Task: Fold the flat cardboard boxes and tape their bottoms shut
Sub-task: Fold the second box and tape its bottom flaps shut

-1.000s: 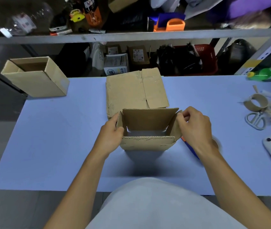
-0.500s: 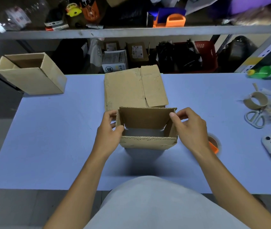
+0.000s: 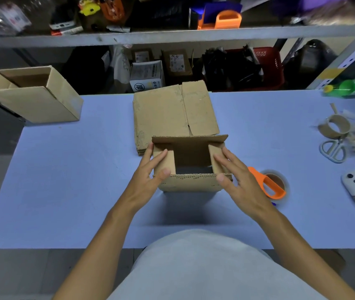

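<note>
Box (image 3: 190,182) stands upright (flaps up), left hand (image 3: 148,178) and right hand (image 3: 240,180) apparently pressing side flaps inward, fingers straight.

Storeroom or packing area: cluttered metal shelving (image 3: 172,35), blue worktable (image 3: 64,180), tape dispenser (image 3: 271,185), scissors (image 3: 332,150).

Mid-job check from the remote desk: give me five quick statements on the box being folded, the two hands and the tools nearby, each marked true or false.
1. Both small side flaps of the open box are folded inward. True.
2. The right hand grips the tape dispenser. False: the tape dispenser lies untouched on the table, right of the box.
3. The left hand lies with straight fingers on the left flap. True.
4. The flat cardboard stack lies beyond the box. True.
5. The scissors sit left of the box. False: far right.
</note>
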